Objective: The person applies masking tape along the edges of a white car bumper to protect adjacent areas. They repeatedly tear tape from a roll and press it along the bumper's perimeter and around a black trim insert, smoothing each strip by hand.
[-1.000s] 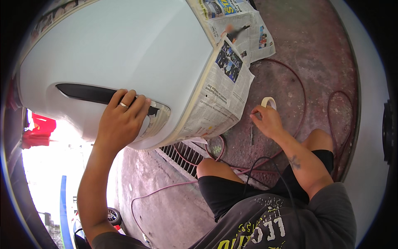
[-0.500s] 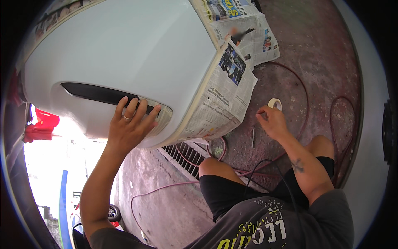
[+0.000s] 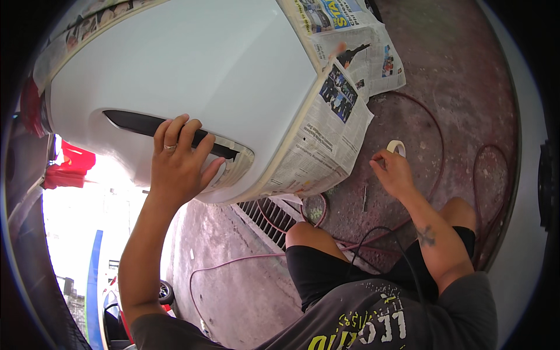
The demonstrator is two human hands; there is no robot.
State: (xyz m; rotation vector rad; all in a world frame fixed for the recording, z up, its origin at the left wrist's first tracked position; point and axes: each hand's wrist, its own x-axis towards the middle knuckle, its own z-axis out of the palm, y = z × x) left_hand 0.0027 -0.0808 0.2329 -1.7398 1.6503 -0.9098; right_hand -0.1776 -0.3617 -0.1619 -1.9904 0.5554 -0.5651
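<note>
My left hand (image 3: 179, 163) lies over a long black recessed trim strip (image 3: 137, 122) in a pale grey-white car body panel (image 3: 198, 64). Its fingers are stretched out, with the fingertips on the strip's upper edge and the thumb apart. Newspaper and tape (image 3: 240, 160) cover the strip's right end, beside that thumb. Off to the right, above the floor, a roll of masking tape (image 3: 398, 147) hangs from my right hand (image 3: 394, 173), whose fingers are bent around it. Part of the roll is hidden behind the fingers.
Newspaper sheets (image 3: 332, 134) are taped along the panel's right edge. A reddish hose (image 3: 440, 140) loops over the concrete floor, past a metal drain grate (image 3: 268, 224). A thin metal tool (image 3: 364, 198) lies on the floor. Red cloth (image 3: 73, 166) hangs at the left.
My left hand has slid leftward along the black strip, uncovering more of its right end. My right hand still holds the tape roll. The whole view has shifted slightly.
</note>
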